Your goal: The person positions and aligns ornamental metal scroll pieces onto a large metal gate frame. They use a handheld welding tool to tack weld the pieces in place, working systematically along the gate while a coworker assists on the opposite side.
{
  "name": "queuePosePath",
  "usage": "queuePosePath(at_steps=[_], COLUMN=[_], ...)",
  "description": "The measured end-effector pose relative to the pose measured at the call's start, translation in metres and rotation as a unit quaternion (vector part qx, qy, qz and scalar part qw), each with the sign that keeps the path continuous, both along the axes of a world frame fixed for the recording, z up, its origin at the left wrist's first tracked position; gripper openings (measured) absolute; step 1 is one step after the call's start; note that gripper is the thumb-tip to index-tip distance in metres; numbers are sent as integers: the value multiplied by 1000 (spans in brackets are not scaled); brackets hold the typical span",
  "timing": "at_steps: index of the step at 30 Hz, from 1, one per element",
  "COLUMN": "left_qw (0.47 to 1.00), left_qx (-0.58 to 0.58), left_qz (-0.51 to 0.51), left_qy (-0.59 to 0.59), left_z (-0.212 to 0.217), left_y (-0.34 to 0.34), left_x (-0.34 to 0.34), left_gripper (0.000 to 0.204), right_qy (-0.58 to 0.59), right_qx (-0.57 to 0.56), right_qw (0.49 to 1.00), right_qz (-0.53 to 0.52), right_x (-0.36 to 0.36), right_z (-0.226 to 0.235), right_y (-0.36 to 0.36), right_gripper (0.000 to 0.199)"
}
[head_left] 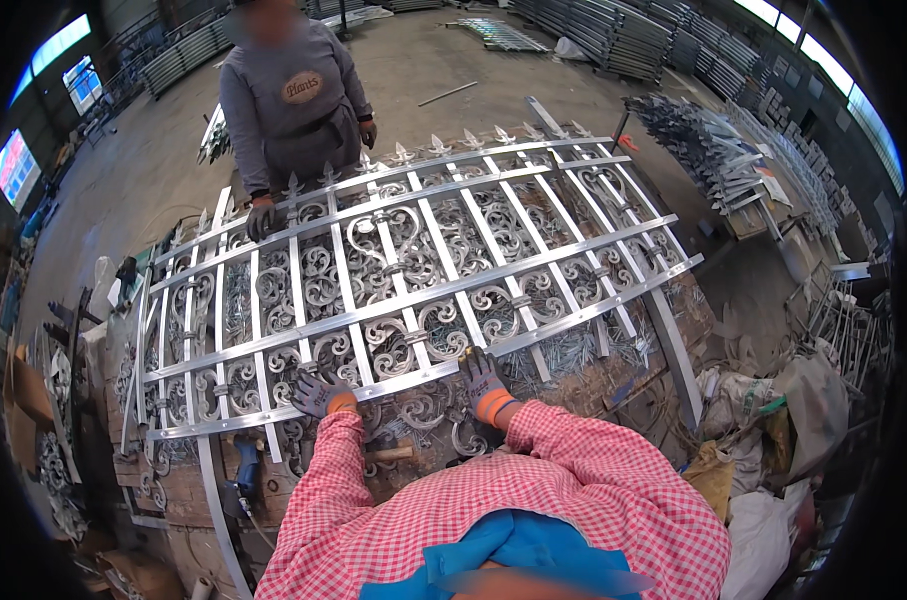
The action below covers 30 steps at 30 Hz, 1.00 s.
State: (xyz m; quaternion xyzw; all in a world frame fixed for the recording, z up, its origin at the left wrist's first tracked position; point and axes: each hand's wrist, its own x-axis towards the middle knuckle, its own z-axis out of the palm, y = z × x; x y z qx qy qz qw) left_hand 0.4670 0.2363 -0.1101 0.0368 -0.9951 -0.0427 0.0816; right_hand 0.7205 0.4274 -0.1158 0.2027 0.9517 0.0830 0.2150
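A silvery metal fence panel (404,300) with scrolls and spear tips lies across a work table (624,385). My left hand (326,394), in a grey glove with an orange cuff, rests over the near rail left of centre, fingers bent around it. Farther right along that rail, my right hand (485,384) has its gloved fingers over the edge; its thumb is partly hidden. Loose scroll ornaments (421,412) lie below the rail between my hands. Across the panel stands a co-worker (299,95), one dark-gloved hand (261,217) at the panel's far left part.
On the table's near side are a blue power tool (247,465) and a wooden handle (389,454). Bundled metal parts (699,150) are stacked at the right. Sacks (774,410) lie at the near right, a cardboard box (29,390) at the left. A rod (449,93) lies on the floor.
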Motion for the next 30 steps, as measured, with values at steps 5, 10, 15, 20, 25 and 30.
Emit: queuePosePath(at_steps=[5,10,15,20,25,30], left_qw=[1000,1000,1000,999,999,999], left_qx=[-22,-7,3,18,10,4], left_qz=[0,-7,2,18,7,17], left_qy=[6,28,-5,-31,-35,-38], left_z=[3,-2,4,11,9,6], left_y=[-1,-3,-1,1,3,0], left_x=[5,2,3,5,4,1], left_gripper=[68,68,68,68,69,71], right_qy=[-6,7,-33,-43,3,-6], right_qx=[-17,1,-13,-10,-35,-40], right_qw=[1000,1000,999,999,999,999], right_qz=[-1,5,3,2,-14,-8], right_x=[-1,-2,-3,-5,0,-4], right_z=[4,15,36,26,12,21], right_y=[0,-3,-6,-4,1,-2], right_gripper=[87,85,65,61,67,69])
